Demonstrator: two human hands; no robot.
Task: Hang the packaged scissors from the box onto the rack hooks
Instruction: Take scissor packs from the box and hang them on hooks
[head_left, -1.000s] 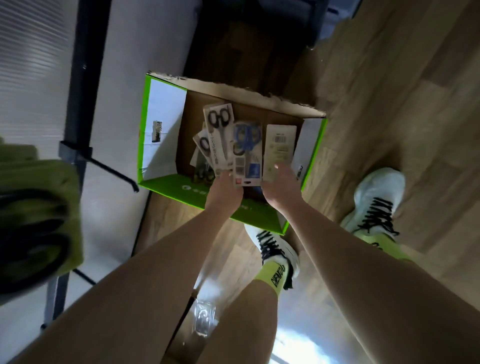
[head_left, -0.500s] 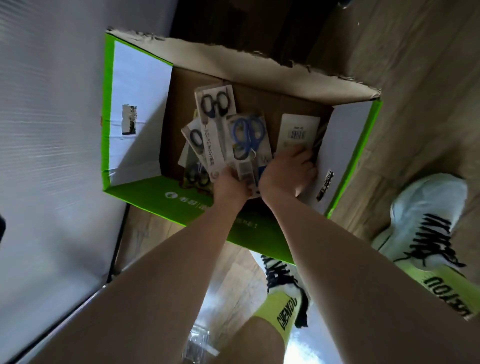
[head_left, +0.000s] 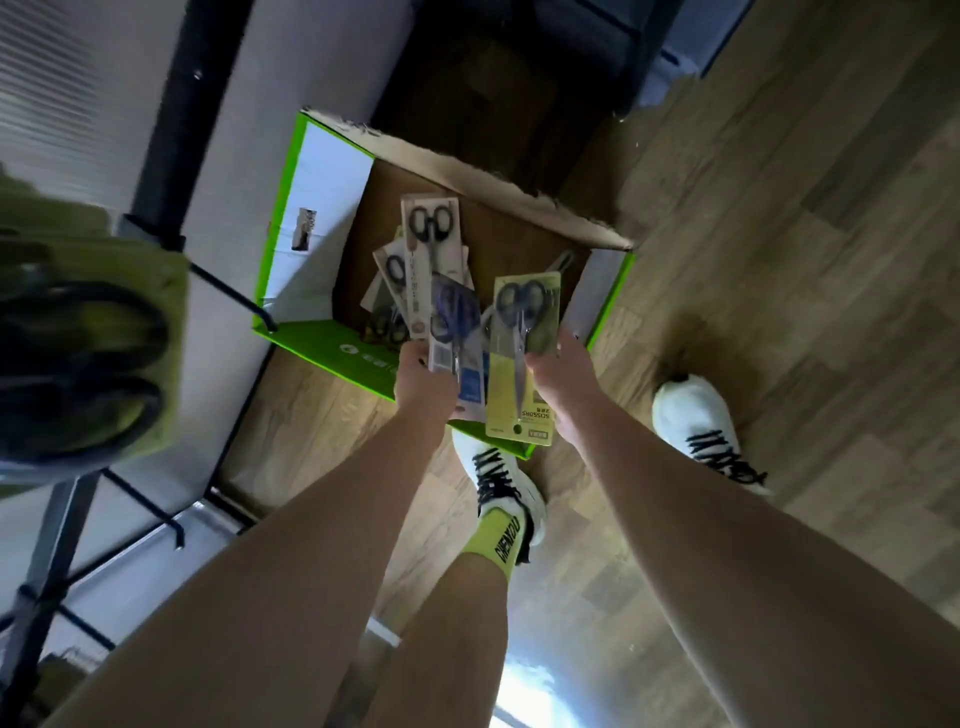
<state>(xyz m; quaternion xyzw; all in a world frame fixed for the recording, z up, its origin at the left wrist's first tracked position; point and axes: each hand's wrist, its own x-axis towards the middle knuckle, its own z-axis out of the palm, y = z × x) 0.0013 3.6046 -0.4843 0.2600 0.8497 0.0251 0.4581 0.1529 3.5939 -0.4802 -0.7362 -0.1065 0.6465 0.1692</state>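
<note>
Left hand (head_left: 423, 376): I see it gripping a fan of scissor packs by their lower ends, fingers curled round them from behind, thumb on the front.
Fan in the left hand: a pale pack with black-handled scissors (head_left: 431, 244) stands tallest; a second pale pack (head_left: 393, 270) leans out to its left; a pack with blue-handled scissors (head_left: 457, 322) sits in front, a blue label at its foot.
Right hand (head_left: 563, 376): I see it pinching the yellow scissors pack (head_left: 524, 358) along its right edge, thumb on the front, fingers behind.
Yellow pack: upright over the near right corner of the box, just beside the left hand's fan; handles up, hang hole at the bottom.
Box (head_left: 311, 202): green-edged cardboard, open, on the wooden floor (head_left: 805, 260); its far rim is torn. More packs lie inside, low down and too dark for me to count.
Rack hooks: one bare black hook (head_left: 234, 293) juts out left of the box, another (head_left: 150, 512) lower down.
Hung goods: a green pack with black handles (head_left: 88, 332) looms at the left edge, blurred.
Feet: white shoes (head_left: 698, 421) with black laces; a lime sock (head_left: 498, 540) on the nearer leg.
</note>
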